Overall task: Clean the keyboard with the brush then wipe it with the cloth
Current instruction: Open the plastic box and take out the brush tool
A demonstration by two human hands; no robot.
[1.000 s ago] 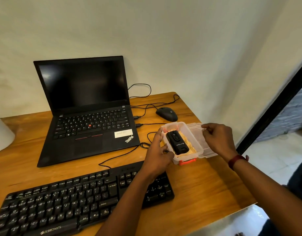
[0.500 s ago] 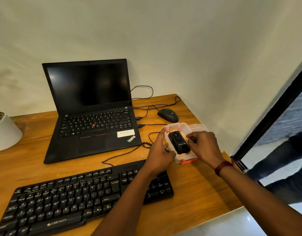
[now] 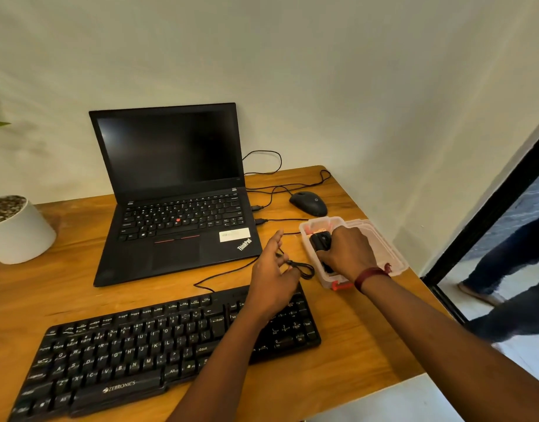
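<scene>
Right hand (image 3: pixel 349 251) fingers grip black brush (image 3: pixel 320 241) in clear box (image 3: pixel 387 254); left hand (image 3: pixel 273 277) fingers loosely spread above keyboard (image 3: pixel 158 348).

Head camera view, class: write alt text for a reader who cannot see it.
A person's right hand grips a black brush tool inside an open clear plastic box on a wooden desk. The left hand hovers open above a black keyboard. Behind sit an open laptop and a mouse.
</scene>
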